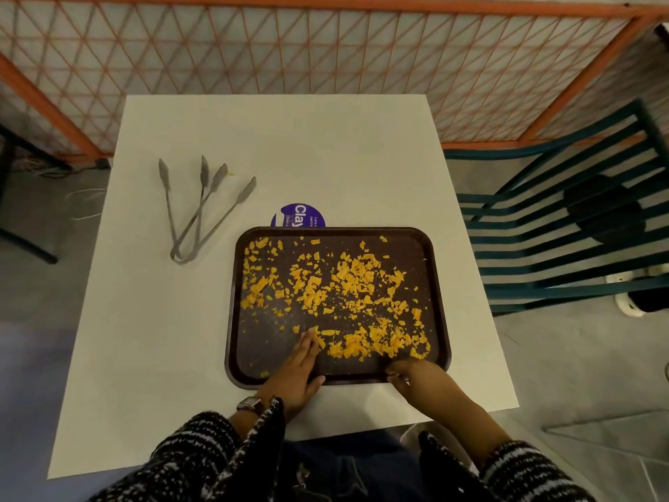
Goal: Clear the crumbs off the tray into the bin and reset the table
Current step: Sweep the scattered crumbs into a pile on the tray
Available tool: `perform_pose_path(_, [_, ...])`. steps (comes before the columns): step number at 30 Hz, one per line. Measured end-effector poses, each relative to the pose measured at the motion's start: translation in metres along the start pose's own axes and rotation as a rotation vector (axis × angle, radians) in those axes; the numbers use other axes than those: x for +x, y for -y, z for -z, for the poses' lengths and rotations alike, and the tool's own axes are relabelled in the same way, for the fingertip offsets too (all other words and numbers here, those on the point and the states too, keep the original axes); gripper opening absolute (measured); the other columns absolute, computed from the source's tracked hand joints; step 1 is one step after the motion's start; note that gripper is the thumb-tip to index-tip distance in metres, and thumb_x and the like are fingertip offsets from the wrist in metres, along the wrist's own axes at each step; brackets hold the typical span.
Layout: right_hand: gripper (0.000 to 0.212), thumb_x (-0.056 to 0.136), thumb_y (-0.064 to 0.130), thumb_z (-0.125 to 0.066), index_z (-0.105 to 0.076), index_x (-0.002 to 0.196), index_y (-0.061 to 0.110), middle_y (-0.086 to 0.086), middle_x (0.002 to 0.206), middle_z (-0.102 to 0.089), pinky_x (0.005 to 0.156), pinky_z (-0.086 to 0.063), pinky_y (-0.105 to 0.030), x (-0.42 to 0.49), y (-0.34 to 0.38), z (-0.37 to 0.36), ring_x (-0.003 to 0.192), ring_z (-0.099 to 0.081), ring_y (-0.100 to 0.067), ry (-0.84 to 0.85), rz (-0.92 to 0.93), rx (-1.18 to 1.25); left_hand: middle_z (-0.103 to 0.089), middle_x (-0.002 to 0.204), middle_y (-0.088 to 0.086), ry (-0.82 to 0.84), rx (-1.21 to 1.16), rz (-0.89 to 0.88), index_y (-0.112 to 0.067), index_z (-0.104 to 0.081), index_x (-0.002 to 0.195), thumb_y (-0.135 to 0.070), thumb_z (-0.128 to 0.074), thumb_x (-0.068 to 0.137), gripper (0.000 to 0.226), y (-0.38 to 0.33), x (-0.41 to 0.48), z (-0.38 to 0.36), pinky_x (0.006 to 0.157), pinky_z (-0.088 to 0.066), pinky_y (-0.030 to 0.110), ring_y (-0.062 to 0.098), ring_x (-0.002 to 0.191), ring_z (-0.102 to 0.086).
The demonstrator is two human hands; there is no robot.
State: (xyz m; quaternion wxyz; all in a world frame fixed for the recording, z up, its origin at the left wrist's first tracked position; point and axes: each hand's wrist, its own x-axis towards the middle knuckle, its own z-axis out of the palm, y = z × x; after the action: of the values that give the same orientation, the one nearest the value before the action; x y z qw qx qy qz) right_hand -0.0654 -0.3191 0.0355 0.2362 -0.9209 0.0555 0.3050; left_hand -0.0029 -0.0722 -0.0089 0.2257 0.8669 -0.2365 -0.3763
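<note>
A dark brown tray [253,353] lies on the white table [152,320], strewn with orange crumbs [354,280]. My left hand [297,371] lies flat on the tray's near part, fingers straight and together, fingertips touching crumbs. My right hand [409,375] grips the tray's near rim toward its right corner, fingers curled over the edge. No bin is in view.
Two pairs of metal tongs [195,215] lie crossed on the table to the tray's far left. A purple round sticker [297,214] peeks out behind the tray. A teal slatted chair [564,226] stands to the right. An orange mesh fence [325,48] runs behind the table.
</note>
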Motion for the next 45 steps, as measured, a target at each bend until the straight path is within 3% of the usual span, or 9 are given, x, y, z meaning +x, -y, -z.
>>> perform_pose_path(9, [0.026,0.092,0.026,-0.052,-0.064,0.115,0.021,0.003,0.113,-0.067,0.085,-0.045,-0.022,0.002,-0.012,-0.003,0.101,-0.061,-0.014,-0.011,-0.001,0.027,0.019,0.154,0.006,-0.310,-0.007,0.254,-0.008,0.007,0.146,-0.031,-0.042,0.095,0.075,0.054,-0.003,0.011,0.113,-0.002,0.033,0.014,0.136,0.022])
perform_pose_path(14, [0.036,0.084,0.018,-0.064,-0.061,0.120,0.019,0.001,0.123,-0.056,0.096,-0.036,-0.022,0.007,-0.023,-0.014,0.116,-0.049,-0.016,0.043,0.036,-0.040,0.014,0.151,0.005,-0.240,0.125,0.235,-0.005,-0.001,0.146,-0.035,-0.032,0.091,0.069,0.070,-0.011,0.000,0.113,-0.004,0.032,0.019,0.139,0.015])
perform_pose_path(18, [0.027,0.074,-0.006,-0.064,-0.073,0.093,0.012,-0.011,0.098,-0.066,0.078,-0.043,-0.026,0.012,-0.025,-0.027,0.095,-0.060,-0.032,-0.066,0.090,-0.064,-0.026,0.147,0.018,-0.167,0.178,0.224,0.003,-0.028,0.139,-0.033,-0.033,0.077,0.071,0.068,-0.011,-0.008,0.097,-0.041,0.045,0.029,0.136,-0.015])
perform_pose_path(20, [0.029,0.069,-0.009,-0.067,-0.073,0.084,0.015,-0.009,0.090,-0.067,0.070,-0.047,-0.028,0.014,-0.031,-0.034,0.085,-0.063,-0.032,-0.080,0.121,-0.106,-0.034,0.143,0.017,-0.165,0.232,0.217,0.000,-0.026,0.140,-0.037,-0.033,0.078,0.073,0.064,-0.011,-0.017,0.100,-0.038,0.040,0.026,0.142,0.000])
perform_pose_path(24, [0.035,0.065,-0.007,-0.068,-0.069,0.084,0.022,-0.002,0.091,-0.065,0.062,-0.053,-0.031,0.016,-0.036,-0.038,0.085,-0.062,-0.026,-0.084,0.181,-0.189,0.018,0.148,0.013,-0.055,0.138,0.089,-0.007,0.012,0.142,-0.070,0.002,0.078,0.090,0.044,-0.017,-0.029,0.110,0.020,0.023,-0.002,0.126,0.043])
perform_pose_path(29, [0.040,0.063,-0.009,-0.068,-0.067,0.084,0.025,0.001,0.092,-0.065,0.054,-0.050,-0.028,0.016,-0.031,-0.041,0.085,-0.062,-0.024,-0.082,0.182,-0.202,0.034,0.145,-0.004,0.020,-0.018,0.013,-0.016,0.021,0.139,-0.065,-0.015,0.085,0.082,0.020,-0.019,-0.016,0.115,0.008,0.031,0.011,0.136,0.028])
perform_pose_path(32, [0.035,0.071,-0.006,-0.063,-0.067,0.090,0.022,-0.001,0.098,-0.064,0.060,-0.048,-0.028,0.017,-0.024,-0.042,0.093,-0.060,-0.025,-0.064,0.183,-0.191,0.032,0.146,-0.005,-0.149,-0.085,0.100,-0.015,0.014,0.145,-0.043,-0.036,0.093,0.077,0.025,-0.013,0.001,0.113,0.006,0.031,0.011,0.134,0.029])
perform_pose_path(36, [0.034,0.082,0.000,-0.054,-0.064,0.105,0.023,0.002,0.113,-0.058,0.074,-0.050,-0.030,0.017,-0.017,-0.044,0.108,-0.051,-0.022,-0.029,0.157,-0.200,0.018,0.154,0.010,-0.425,0.041,0.318,-0.012,0.004,0.147,-0.041,-0.033,0.095,0.070,0.052,0.000,0.020,0.114,0.002,0.037,0.022,0.139,0.021])
perform_pose_path(45, [0.026,0.088,0.009,-0.054,-0.064,0.105,0.025,0.003,0.114,-0.057,0.078,-0.047,-0.028,0.015,-0.013,-0.042,0.110,-0.050,-0.020,-0.045,0.075,-0.151,0.007,0.154,0.021,-0.431,0.171,0.399,-0.004,0.002,0.146,-0.036,-0.022,0.095,0.065,0.065,0.012,0.025,0.114,0.006,0.037,0.034,0.143,0.007])
